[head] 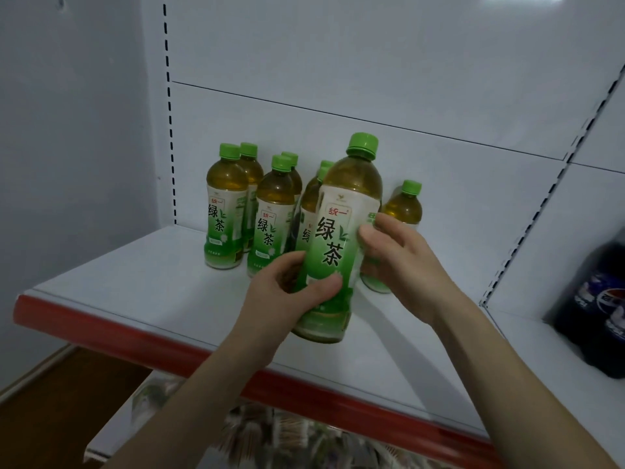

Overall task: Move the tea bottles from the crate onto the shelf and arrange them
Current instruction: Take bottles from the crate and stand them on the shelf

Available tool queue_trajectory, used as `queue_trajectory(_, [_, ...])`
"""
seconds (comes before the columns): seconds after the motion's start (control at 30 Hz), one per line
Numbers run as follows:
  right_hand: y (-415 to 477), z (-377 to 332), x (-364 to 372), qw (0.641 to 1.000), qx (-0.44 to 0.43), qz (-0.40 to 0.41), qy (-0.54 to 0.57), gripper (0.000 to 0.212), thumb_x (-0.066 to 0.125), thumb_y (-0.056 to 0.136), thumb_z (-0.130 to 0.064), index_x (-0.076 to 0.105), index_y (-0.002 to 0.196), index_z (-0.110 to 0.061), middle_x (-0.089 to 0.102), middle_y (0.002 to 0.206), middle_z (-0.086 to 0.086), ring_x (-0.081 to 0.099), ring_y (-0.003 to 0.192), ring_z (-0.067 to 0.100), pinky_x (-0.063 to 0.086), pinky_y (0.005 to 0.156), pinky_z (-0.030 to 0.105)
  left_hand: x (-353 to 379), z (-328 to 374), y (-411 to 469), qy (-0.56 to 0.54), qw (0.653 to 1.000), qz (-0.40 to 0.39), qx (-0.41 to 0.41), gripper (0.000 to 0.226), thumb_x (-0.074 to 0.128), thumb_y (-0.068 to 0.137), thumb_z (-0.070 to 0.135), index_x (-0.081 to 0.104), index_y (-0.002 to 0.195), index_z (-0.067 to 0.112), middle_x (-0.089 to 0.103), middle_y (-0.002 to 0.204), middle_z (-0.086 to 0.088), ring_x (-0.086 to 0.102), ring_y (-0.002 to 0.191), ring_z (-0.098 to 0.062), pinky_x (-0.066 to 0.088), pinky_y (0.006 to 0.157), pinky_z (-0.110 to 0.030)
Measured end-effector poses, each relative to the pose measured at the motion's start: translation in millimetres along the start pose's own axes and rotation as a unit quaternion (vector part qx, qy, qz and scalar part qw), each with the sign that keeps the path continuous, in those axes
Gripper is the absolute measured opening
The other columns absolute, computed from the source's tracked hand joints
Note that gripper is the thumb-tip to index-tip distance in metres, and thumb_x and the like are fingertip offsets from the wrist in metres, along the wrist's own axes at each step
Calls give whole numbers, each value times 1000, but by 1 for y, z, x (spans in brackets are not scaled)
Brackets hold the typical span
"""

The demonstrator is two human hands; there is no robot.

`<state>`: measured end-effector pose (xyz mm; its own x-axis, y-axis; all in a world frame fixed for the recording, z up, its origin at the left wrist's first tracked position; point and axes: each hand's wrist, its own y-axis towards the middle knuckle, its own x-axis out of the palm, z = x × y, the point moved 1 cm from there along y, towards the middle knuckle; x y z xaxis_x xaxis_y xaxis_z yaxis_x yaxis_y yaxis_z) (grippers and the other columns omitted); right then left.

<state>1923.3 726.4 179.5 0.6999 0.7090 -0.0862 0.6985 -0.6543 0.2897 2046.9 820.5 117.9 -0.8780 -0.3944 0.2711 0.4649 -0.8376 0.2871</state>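
A green tea bottle [338, 238] with a green cap stands tilted slightly at the front of the white shelf [142, 279]. My left hand [287, 299] grips its lower part from the left, thumb across the label. My right hand [402, 258] holds its right side, thumb on the label. Several more tea bottles stand behind in rows: the leftmost bottle [225, 204], a second front bottle [272, 214], and a bottle [404, 204] at the back right, partly hidden by my right hand. The crate is out of view.
The shelf has a red front strip [135, 336] and a white back panel. A dark cola bottle [598, 313] stands on the neighbouring shelf at the right edge. Blurred packaged goods lie on a lower shelf [270, 438].
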Motion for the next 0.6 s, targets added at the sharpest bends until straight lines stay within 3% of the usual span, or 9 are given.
queue_trajectory(0.07, [-3,0,3,994,-10,1,-112,54,62,69,-43,54,120,-24,67,112,-5,64,103,13,56,84,33,5,-3,-3,56,997,38,38,40,84,58,18,67,93,23,73,90,5,68,87,-12,56,73,-25])
queue_trajectory(0.13, [-5,1,6,988,-19,16,-153,56,68,66,-42,54,118,-28,67,108,-10,64,101,9,58,79,30,10,-5,-6,78,993,57,65,37,82,64,11,63,92,27,71,87,8,67,83,-6,54,70,-18])
queue_trajectory(0.27, [-1,6,0,993,-27,42,-110,41,72,74,-17,57,112,-21,71,100,-4,70,88,12,58,68,26,11,-11,2,137,988,29,71,42,80,68,16,58,102,30,67,98,11,64,90,-2,54,78,-20])
queue_trajectory(0.37, [5,23,-8,992,-19,67,-107,33,71,75,-12,56,102,-24,71,97,-2,71,84,11,56,63,22,0,-17,12,278,959,-28,56,51,74,74,32,52,120,26,58,114,17,56,107,-3,45,85,-14])
queue_trajectory(0.43, [9,37,-15,986,-15,88,-142,35,72,75,-12,54,103,-25,69,102,-1,68,90,12,57,69,25,-14,-26,17,443,895,-28,41,61,65,79,45,45,131,19,52,128,8,48,119,-10,36,92,-18])
queue_trajectory(0.5, [15,48,-23,980,-10,104,-172,41,72,74,-14,52,109,-23,65,106,-4,64,97,12,56,80,33,-25,-36,20,602,797,-48,-9,73,53,80,61,39,136,15,44,140,-3,41,127,-20,32,103,-33])
queue_trajectory(0.57, [19,57,-28,976,2,106,-189,44,72,75,-15,50,112,-22,62,106,-7,61,97,10,54,87,38,-31,-47,23,699,707,-80,-74,76,44,82,64,32,138,14,34,146,-8,31,134,-25,25,108,-49])
queue_trajectory(0.6, [22,61,-30,976,6,106,-190,45,72,75,-16,49,113,-22,61,106,-7,60,98,10,53,89,40,-31,-50,24,716,686,-94,-93,74,42,83,64,32,138,15,32,147,-9,27,136,-27,22,108,-53])
